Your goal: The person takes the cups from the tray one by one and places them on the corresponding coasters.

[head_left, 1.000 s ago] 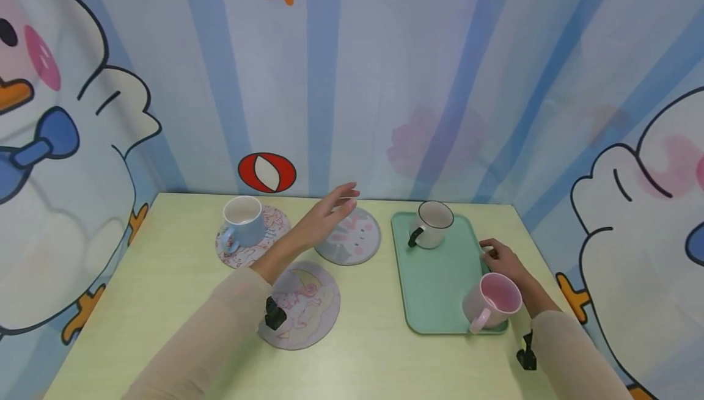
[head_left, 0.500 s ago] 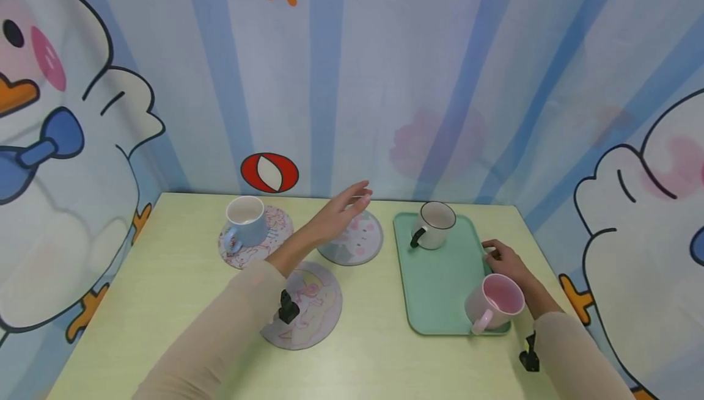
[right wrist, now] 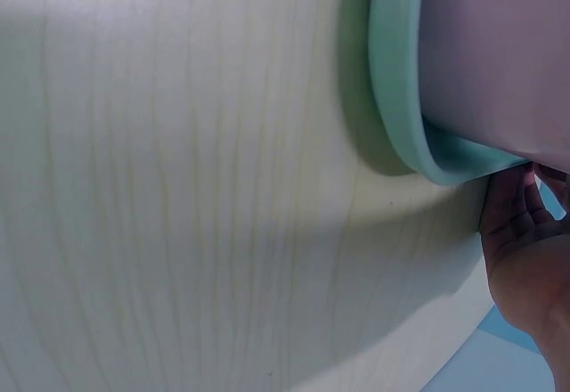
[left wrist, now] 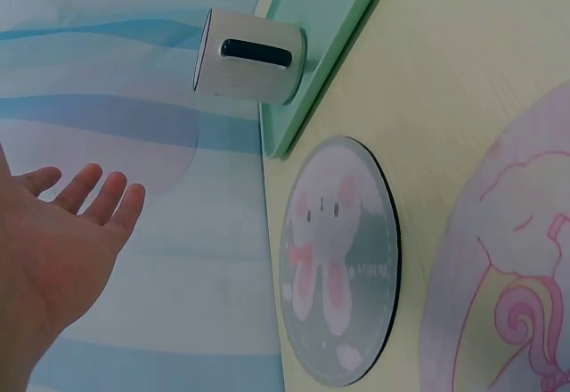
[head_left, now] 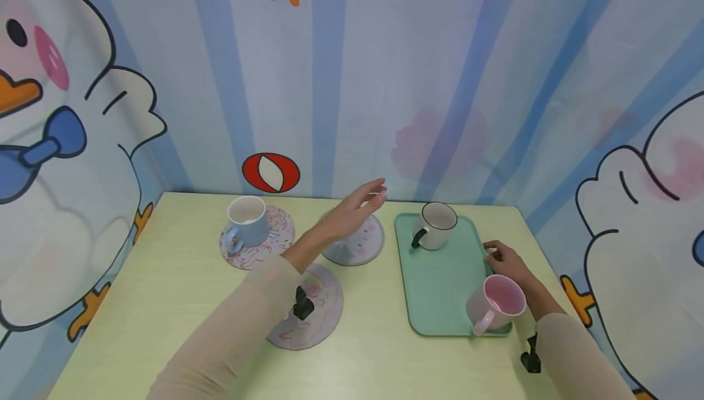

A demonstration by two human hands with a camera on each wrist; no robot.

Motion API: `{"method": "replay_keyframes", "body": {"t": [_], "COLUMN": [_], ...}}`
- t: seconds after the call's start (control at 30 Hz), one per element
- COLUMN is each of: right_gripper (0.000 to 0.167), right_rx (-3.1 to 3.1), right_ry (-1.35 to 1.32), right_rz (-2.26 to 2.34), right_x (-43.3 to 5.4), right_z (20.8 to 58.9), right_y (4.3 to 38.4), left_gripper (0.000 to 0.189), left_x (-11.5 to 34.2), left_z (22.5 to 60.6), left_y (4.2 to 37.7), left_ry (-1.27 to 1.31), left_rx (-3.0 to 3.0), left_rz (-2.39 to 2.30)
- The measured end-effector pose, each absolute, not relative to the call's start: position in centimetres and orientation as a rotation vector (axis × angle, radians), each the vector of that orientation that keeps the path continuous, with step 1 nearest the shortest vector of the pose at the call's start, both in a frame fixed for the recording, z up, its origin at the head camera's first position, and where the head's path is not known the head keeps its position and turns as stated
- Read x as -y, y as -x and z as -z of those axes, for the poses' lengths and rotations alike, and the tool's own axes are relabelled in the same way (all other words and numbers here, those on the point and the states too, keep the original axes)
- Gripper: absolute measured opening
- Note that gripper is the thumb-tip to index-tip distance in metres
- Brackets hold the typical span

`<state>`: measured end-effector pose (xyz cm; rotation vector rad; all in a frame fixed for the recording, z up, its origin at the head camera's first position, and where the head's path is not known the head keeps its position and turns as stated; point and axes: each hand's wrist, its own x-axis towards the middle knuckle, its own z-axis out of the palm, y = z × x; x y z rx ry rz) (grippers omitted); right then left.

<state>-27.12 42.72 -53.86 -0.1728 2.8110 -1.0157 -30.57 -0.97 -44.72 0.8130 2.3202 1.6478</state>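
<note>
My left hand (head_left: 353,212) is held in the air over the grey bunny coaster (head_left: 360,242). Its fingers are stretched out and nothing is in them; in the left wrist view the palm (left wrist: 53,276) shows bare. At the right rim of the green tray (head_left: 440,290), my right hand (head_left: 506,262) grips the edge with bent fingers. A white mug (head_left: 431,232) with black rim and handle stands at the tray's back. Near its front right corner stands a pink mug (head_left: 492,303), hiding part of the rim from the right wrist view.
A blue mug (head_left: 250,229) stands on a patterned round coaster (head_left: 280,241) at the back left. Nearer the front lies a pink-purple round coaster (head_left: 324,320), partly covered by the left sleeve. A printed cloth backdrop (head_left: 352,82) rises behind the pale table (head_left: 379,363).
My left hand has drifted to the right across the bunny coaster, toward the tray, fingers still extended. The right hand, tray and mugs keep their places, apart from a slight shift of the view.
</note>
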Motion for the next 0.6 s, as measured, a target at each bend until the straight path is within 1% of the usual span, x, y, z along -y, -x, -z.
{"method": "replay_keyframes", "body": {"t": [0.27, 0.6], "right_gripper": [0.039, 0.039], "right_rx": [-2.818, -2.814], "right_ry": [0.176, 0.18], "right_rz": [1.006, 1.018], "right_x": [-42.7, -42.8], "right_z": [53.8, 53.9], "right_y": [27.1, 27.1], "left_gripper": [0.071, 0.074], "left_x": [-0.8, -2.4], "left_z": [44.9, 45.9], "left_y": [30.6, 30.7], "left_ry": [-0.788, -0.814], "left_rx": [-2.342, -2.306], "left_rz": [-1.609, -1.691]}}
